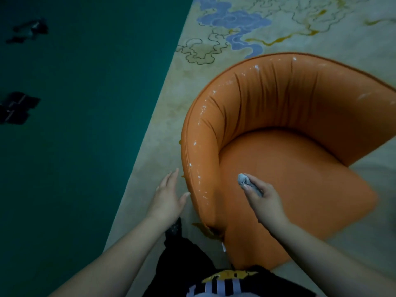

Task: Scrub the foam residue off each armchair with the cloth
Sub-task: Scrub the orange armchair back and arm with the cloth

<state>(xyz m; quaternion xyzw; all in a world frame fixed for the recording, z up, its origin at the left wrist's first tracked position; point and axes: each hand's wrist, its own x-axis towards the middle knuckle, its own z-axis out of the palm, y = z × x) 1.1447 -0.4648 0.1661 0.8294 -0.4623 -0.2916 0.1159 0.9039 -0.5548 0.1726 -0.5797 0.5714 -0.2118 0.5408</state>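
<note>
Patterned rug [300,28] beside teal floor [85,103].

— Any writing, label, brand or number to read here?

— None. The curved orange leather armchair [278,146] carries only white flecks along its rim, no tag or logo.

— And the pale rug with blue and yellow wavy patterns [235,28]?

— Only ornament, no letters.

— The dark garment with white stripes and a yellow patch [227,281] at the bottom edge?

— Stripes and a yellow shape; if it is a print with words, it is too blurred to read.
</note>
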